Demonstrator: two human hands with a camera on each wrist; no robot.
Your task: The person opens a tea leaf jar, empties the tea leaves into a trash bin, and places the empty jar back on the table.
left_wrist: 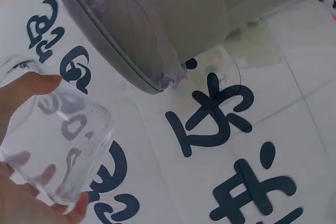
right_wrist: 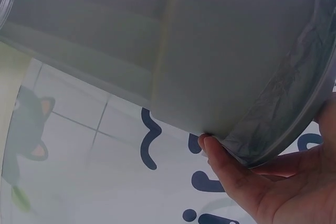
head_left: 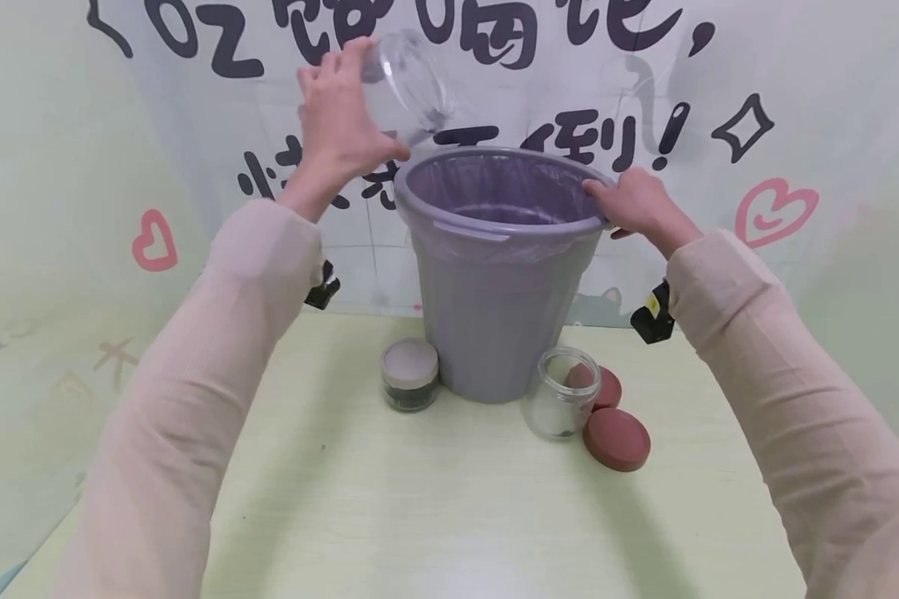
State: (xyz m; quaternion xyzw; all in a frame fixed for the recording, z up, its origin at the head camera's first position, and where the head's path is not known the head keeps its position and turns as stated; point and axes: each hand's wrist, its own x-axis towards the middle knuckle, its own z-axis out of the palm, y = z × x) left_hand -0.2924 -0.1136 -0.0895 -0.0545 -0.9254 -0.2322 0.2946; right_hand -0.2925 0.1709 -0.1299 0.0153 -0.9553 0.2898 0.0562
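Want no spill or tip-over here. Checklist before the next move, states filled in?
1. Grip on held jar: ok, left hand has fingers and thumb round it.
2. Held jar squarely over the opening: cannot tell; it tilts close to the rim.
3. Bin steadied: ok, right hand grips its rim.
4. Liner seated: ok, inside the bin and folded over the rim.
5. Held jar emptied: cannot tell, see-through glass and reflections confuse it.
6. Open jar stable: ok, upright on the table beside the red lids.

Jar (head_left: 409, 374) left of bin (head_left: 494, 316), lids (head_left: 617, 439) right
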